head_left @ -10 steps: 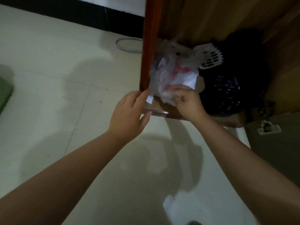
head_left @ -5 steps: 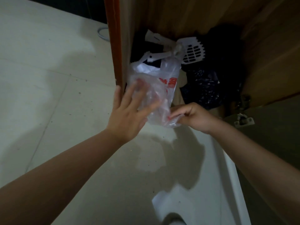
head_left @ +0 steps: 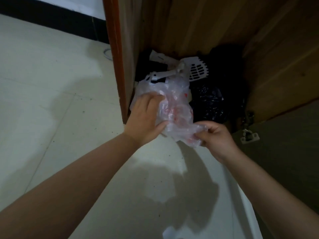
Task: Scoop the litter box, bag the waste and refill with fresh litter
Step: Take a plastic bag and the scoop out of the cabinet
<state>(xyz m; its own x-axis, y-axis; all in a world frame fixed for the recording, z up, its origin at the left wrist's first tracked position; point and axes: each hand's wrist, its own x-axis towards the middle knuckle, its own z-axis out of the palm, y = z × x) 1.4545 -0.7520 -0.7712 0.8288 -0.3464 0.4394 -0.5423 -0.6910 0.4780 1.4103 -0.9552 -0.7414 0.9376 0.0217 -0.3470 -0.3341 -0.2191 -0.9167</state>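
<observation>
Hands reach forward from bare forearms toward the open front of a wooden cabinet [head_left: 198, 26]. The left hand [head_left: 144, 116] has its thumb and fingers curled around the near-left side of a crumpled, translucent plastic bag with red print [head_left: 174, 107], gripping it. The right hand [head_left: 216, 135] pinches the bag's lower corner between thumb and bent fingers. The bag hangs in the air just over the cabinet's front edge, wrinkled and bunched, its upper part reaching back into the cabinet. Behind it, toward the cabinet's back wall, lies a white slotted plastic litter scoop [head_left: 196, 70], its handle partly covered by the bag. Beside it sits a dark crinkled plastic bag [head_left: 209, 102], hard to make out in the shadow. The pale tiled floor [head_left: 51, 100] spreads to the left.
</observation>
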